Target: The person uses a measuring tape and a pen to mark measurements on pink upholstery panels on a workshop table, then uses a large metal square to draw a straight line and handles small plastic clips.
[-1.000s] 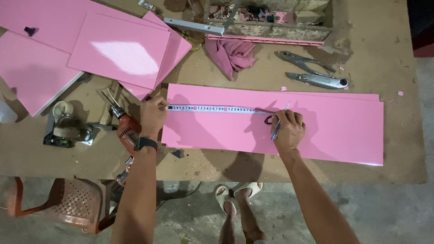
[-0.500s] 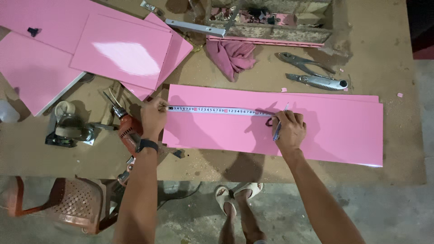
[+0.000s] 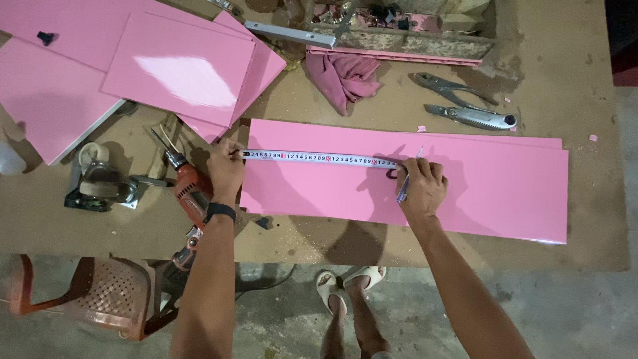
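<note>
Two hands on pink panel [image 3: 465,189]: left hand [image 3: 226,167] pins tape measure [image 3: 319,158] end, tape running lengthwise rightward to right hand [image 3: 420,189] gripping pen [image 3: 407,181]

The left hand [image 3: 226,169] covers the tape's [image 3: 319,158] end, and the right hand [image 3: 420,188] hides the tape's far end and most of the pen [image 3: 405,186]. The upper pink sheets [image 3: 80,66] run off the top and left edges. The tray's [image 3: 399,30] clutter is too small to tell.
</note>
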